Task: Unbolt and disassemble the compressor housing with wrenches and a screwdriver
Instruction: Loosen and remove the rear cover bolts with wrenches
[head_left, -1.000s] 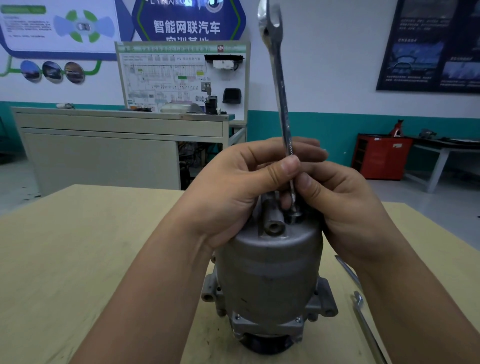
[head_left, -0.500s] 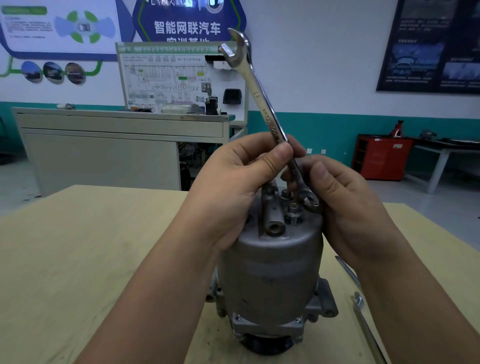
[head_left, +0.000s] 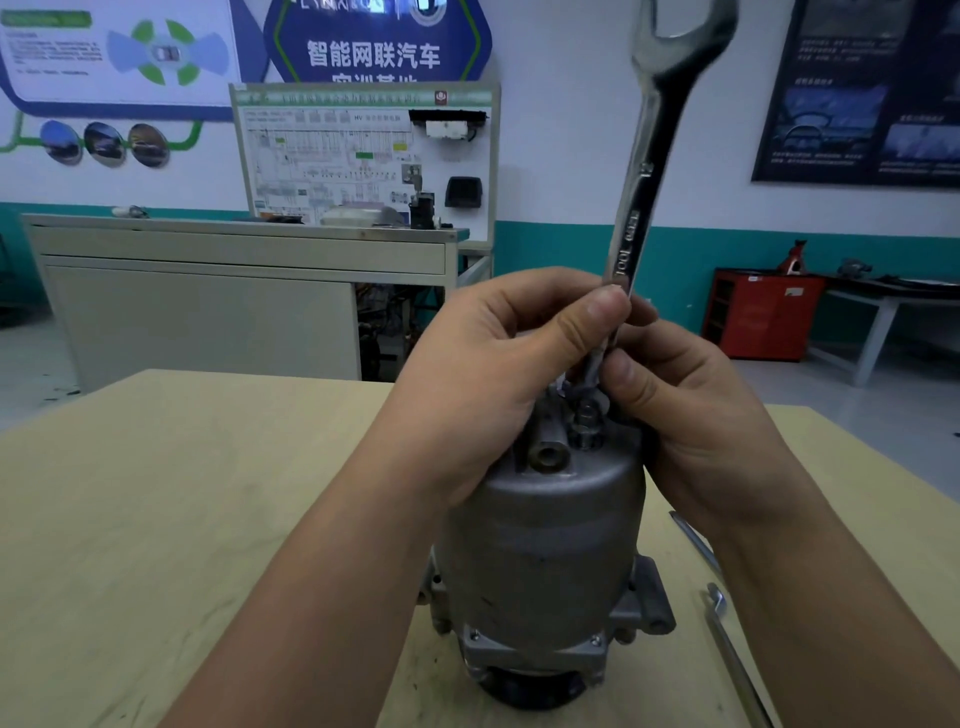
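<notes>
One bolt (head_left: 587, 422) stands on top of compressor housing (head_left: 540, 535), upright mid-table (head_left: 156, 519). Combination wrench (head_left: 636, 208) swung back from left tilt to near-vertical, ring end just above bolt: likely reseating for another turn. Left hand (head_left: 493, 374) and right hand (head_left: 691, 415) fingers clamped on shank. Spare tools (head_left: 727, 639) near right.

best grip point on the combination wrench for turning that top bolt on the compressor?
Probably higher on the shank. The wrench stands nearly upright, lower end at the bolt atop the compressor housing, open end up. Both the left hand and right hand pinch it low, near the bolt. Gripping its flat faces from the right near the stamped lettering would give more leverage.
</notes>
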